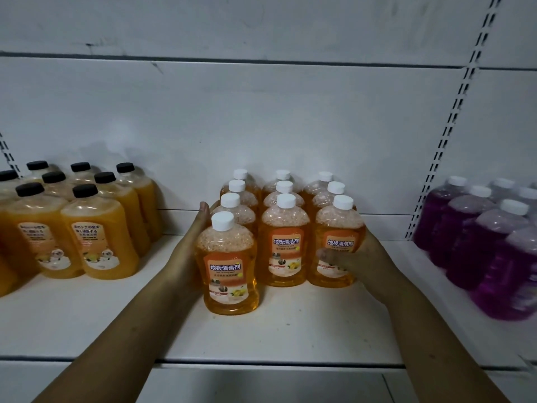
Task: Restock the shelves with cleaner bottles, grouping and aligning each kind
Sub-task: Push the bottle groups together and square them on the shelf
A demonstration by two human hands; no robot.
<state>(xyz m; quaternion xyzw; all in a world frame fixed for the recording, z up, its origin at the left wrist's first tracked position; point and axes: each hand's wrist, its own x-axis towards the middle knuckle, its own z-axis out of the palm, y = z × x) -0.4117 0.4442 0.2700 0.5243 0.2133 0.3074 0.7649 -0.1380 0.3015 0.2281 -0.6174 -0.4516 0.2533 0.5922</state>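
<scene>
In the centre of the frame, white-capped orange bottles (283, 251) stood upright in three rows, the left row reaching one bottle nearer. Black-capped amber bottles (98, 237) clustered at left; white-capped purple bottles (465, 228) stood at right, blurred.

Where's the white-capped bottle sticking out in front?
Head view: front bottle stands centre on the shelf, heading the left column of white-capped bottles, beside the left hand.

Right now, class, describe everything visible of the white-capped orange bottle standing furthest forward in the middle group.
The front bottle is clear plastic with a white screw cap, orange liquid and foam under its shoulders. Its orange label carries Chinese characters and a lemon picture. It stands upright on the white shelf, heading the left column, ahead of the neighbouring columns. The left hand lies flat along its left side.
</scene>
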